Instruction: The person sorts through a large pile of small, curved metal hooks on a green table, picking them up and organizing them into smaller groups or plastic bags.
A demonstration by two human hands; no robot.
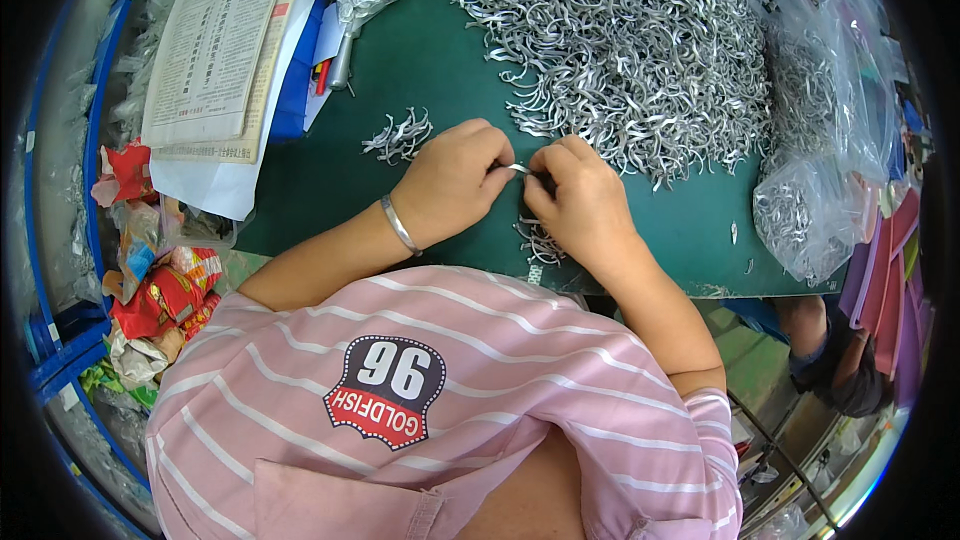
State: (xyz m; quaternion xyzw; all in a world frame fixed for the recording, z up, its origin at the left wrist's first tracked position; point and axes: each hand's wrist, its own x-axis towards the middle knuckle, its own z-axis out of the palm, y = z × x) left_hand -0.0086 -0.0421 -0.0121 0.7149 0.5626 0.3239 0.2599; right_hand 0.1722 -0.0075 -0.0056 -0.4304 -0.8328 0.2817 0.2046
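Observation:
Over the green tabletop point(400, 30), both my hands meet at one small curved silvery piece point(518, 169). My left hand point(455, 175), with a metal bangle point(401, 227) at its wrist, pinches one end. Thumb and fingers of my right hand point(577, 190) close on the other end. A big heap of similar curved silvery pieces point(630, 50) spreads just beyond my hands. To the left of my left hand lies a small cluster of them point(400, 134). Another small cluster point(538, 240) sits by the near table edge, partly hidden under my right hand.
Clear plastic bags of silvery pieces point(790, 210) stand along the right side. Newspaper sheets point(215, 50) lie over a blue bin point(297, 80) at the left. Red wrappers point(170, 295) fill a blue-framed rack. Beyond the table's right corner another person's leg point(803, 325) shows.

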